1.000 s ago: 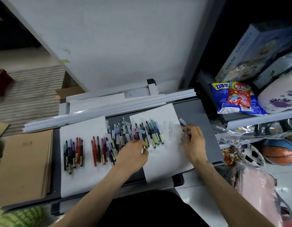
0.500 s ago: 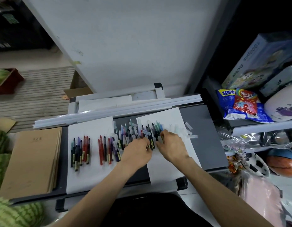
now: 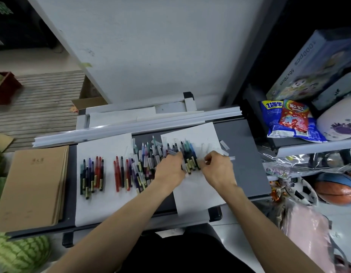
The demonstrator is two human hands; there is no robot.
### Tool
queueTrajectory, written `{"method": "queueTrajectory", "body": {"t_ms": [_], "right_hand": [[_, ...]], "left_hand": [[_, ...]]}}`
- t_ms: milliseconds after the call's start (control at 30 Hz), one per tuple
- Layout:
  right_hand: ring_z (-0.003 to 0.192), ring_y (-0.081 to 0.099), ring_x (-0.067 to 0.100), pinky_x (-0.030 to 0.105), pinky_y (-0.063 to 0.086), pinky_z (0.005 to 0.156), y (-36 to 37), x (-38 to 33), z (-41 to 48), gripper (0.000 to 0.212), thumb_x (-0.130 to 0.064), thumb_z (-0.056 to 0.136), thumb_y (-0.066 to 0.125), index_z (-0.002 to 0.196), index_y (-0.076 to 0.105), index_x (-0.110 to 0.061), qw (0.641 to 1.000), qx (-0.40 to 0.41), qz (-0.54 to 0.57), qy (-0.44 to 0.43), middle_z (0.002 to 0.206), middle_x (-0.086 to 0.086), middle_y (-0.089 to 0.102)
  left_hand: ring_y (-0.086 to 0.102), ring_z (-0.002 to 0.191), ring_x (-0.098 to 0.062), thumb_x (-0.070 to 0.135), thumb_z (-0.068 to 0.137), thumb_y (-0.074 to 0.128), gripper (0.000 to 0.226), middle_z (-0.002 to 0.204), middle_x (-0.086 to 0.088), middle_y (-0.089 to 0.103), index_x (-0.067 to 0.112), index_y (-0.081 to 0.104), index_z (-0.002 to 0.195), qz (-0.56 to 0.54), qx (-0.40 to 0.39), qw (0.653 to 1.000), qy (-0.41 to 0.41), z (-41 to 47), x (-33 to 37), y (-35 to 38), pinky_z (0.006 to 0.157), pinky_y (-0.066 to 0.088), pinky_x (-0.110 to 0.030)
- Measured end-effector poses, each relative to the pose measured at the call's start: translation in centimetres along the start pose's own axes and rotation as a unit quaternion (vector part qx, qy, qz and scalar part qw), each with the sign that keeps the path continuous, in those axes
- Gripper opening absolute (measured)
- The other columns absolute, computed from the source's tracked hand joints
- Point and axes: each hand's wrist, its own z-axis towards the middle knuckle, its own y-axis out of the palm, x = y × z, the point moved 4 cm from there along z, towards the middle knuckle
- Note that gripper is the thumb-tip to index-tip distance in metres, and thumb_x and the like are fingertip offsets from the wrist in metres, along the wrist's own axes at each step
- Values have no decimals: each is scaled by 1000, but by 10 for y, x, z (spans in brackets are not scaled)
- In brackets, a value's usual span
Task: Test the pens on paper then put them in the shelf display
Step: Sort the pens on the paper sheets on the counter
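Observation:
Many pens lie in rows on two white sheets, a left sheet (image 3: 104,203) and a right sheet (image 3: 196,198), on a grey table (image 3: 247,164). The groups are a dark and red group (image 3: 92,176), a red group (image 3: 121,174), a mixed pile (image 3: 145,160) and a dark green-blue group (image 3: 190,156). My left hand (image 3: 171,172) pinches a clear-capped pen (image 3: 171,152) at the pile's right edge. My right hand (image 3: 218,170) hovers just right of the dark group with thumb and fingers curled together; what they hold is hidden. Loose clear caps (image 3: 224,145) lie beyond it.
Brown notebooks (image 3: 33,186) are stacked at the table's left end, with watermelons (image 3: 19,253) below them. Long white strips (image 3: 131,127) run along the back edge. The shelf to the right holds snack bags (image 3: 292,119) and a puzzle box (image 3: 312,66); below is a basketball (image 3: 336,192).
My right hand went from the sheet's right side to the dark pen group, then drew back slightly right. My left hand shifted a little toward the pile's right edge.

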Motion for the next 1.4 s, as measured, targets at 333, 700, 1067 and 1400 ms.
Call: {"method": "queueTrajectory", "body": {"t_ms": [333,700,1067,1400], "right_hand": [[67,57,19,29,53,69,-25,43,25,21,-37,91,75,81,62,-25,999,33,-4,33,71,-8,61],[72,64,21,27,48,67,-30,27,18,11,-30,94,67,93,69,-19,1000,24,-4,-20,86,-1,73],[102,67,35,38,48,74,26,-58,12,45,-44,99,59,118,58,-3,977,-77,-176,-96,114,15,63],[108,66,33,36,43,72,37,-58,22,65,-46,94,67,134,49,2,966,-74,-241,-49,122,16,60]], "left_hand": [[70,101,-24,52,92,68,48,100,5,73,34,57,134,-10,59,998,28,5,47,2,74,50,-35],[71,104,-30,55,92,71,54,107,-3,76,30,56,137,-7,51,999,5,15,69,18,72,51,-39],[68,81,-23,42,89,73,29,88,7,68,26,65,112,-112,92,981,-127,-32,-32,-8,65,56,-34],[60,68,-24,47,92,69,37,73,3,57,24,46,74,-54,67,988,-131,-19,-30,-9,52,39,-29]]}}
